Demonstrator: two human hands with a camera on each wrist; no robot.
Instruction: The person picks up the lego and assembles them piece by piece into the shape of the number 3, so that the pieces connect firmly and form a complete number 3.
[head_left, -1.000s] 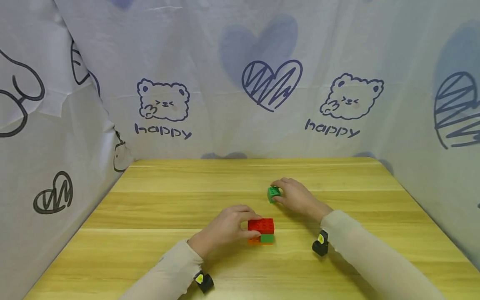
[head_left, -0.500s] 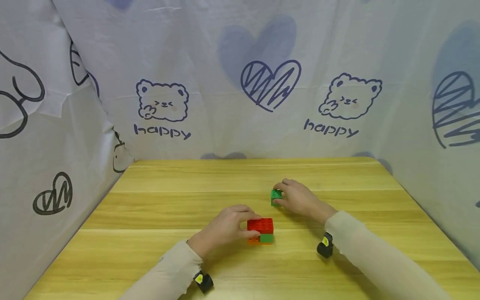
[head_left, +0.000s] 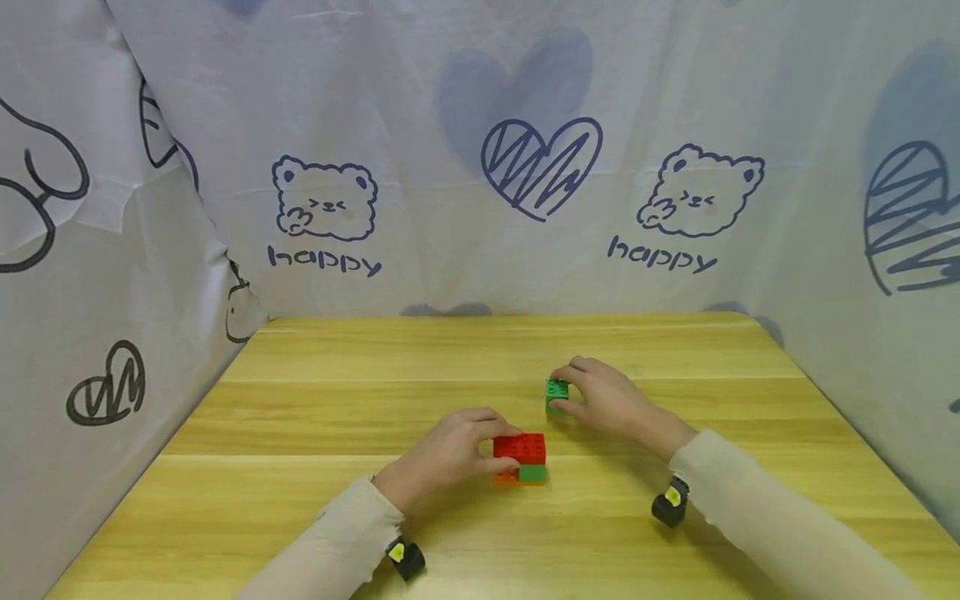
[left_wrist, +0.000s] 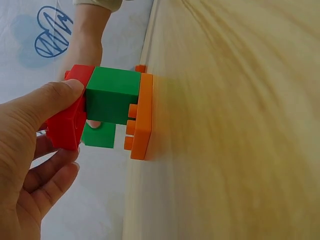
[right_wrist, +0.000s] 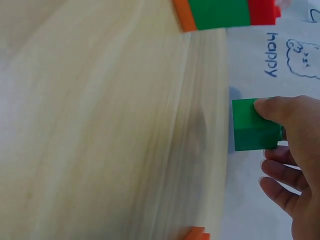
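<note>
Your right hand has shifted slightly rightward, pinching the green block beyond your left hand, which grips the red brick topping the stack, probably to keep it steady.

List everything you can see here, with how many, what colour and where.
Table: one, yellowish wood grain, beneath the work
Flat piece: one, orange, bottom of the joined blocks
Middle block: one, green, on the flat piece
Top block: one, red, on the middle block
Loose block: one, green, farther back, rightward
Orange bit: one, orange, cut off by the right-wrist view's edge
Printed cloth: count unclear, whitish, back and sides
Wrist cameras: two, black, near the cuffs
Sleeves: two, cream, foreground
Left hand: one, bare, gripping top block
Right hand: one, bare, pinching loose block
</note>
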